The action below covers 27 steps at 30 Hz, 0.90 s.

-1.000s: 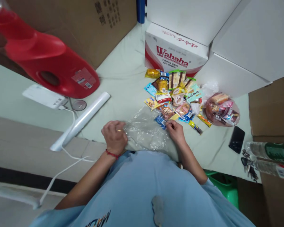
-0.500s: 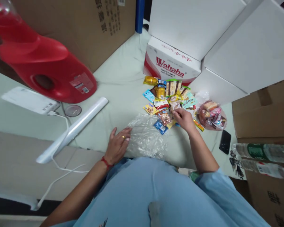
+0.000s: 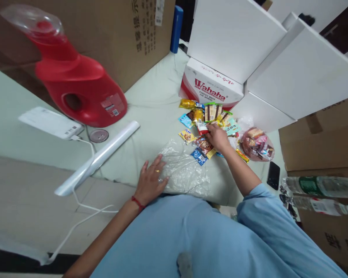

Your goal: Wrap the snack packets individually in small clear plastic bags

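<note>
My right hand (image 3: 218, 138) is over a pile of small wrapped snacks, its fingers closed on the edge of a red-and-white snack packet (image 3: 202, 128), which is tilted up. Around it are a yellow cookie packet (image 3: 187, 136), a brown cookie packet (image 3: 203, 144), a blue packet (image 3: 198, 156) and striped wafer packs (image 3: 212, 112). My left hand (image 3: 151, 180) lies with fingers spread at the left edge of a crumpled clear plastic bag (image 3: 188, 175). A tied see-through bag of snacks (image 3: 257, 144) sits right of the pile.
Behind the pile stands a Wahaha water carton (image 3: 210, 87) with white boxes (image 3: 232, 34) above. On the left are a red jug (image 3: 84, 85), a white power bank (image 3: 50, 122) with a cable, and a plastic roll (image 3: 98, 158). A phone (image 3: 273, 175) and bottles (image 3: 327, 187) are at right.
My right hand has moved left and away from me, from a brownish packet to the red-and-white one, which now tilts up. My left hand has spread its fingers. The view has shifted slightly.
</note>
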### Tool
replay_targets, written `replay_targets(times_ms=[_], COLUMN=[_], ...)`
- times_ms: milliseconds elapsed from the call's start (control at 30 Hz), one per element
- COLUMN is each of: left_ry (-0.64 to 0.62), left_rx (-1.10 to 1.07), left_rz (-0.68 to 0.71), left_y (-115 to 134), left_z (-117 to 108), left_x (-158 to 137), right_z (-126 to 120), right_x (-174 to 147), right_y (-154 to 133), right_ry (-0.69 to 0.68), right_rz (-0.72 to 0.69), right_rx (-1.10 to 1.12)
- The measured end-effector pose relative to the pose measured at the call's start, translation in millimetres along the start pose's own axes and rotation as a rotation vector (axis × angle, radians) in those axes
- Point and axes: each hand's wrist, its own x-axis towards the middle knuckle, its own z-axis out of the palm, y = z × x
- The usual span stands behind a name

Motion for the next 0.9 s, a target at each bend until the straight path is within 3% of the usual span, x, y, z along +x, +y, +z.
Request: replay_targets(times_ms=[100,200,300,467,600,700,800,900], left_ry=[-0.081,-0.129,-0.133,-0.048,-0.032,-0.030,-0.031,-0.048], left_rx=[0.056,0.083,0.084,0.072,0.029,0.033,0.047,0.032], left_rz=[0.028,0.033,0.031,-0.086,-0.089,-0.129,-0.190,-0.163], left_y=[4,10,18,29,29,29,26,19], left_z=[0,2,7,18,15,9,4,-3], left_x=[0,-2,-7,-17,-22,-20,-17,-21], right_z=[-16,-25,-16,15,23,23,27,36], right_x=[-25,-57,-91,-123,-126,-121,-119,-120], right_y=[3,-14,-50,-94,-91,-84,-83,-85], right_ry=[0.186,0.137,-0.068,-0.341,-0.296,-0.346,-0.354,-0.335], right_rz=[0.018,-0.051,-0.138,-0.105,-0.160,-0.198,-0.174,-0.173], right_rx=[0.282,0.473,0.368,0.047,0.125,0.135,0.156,0.200])
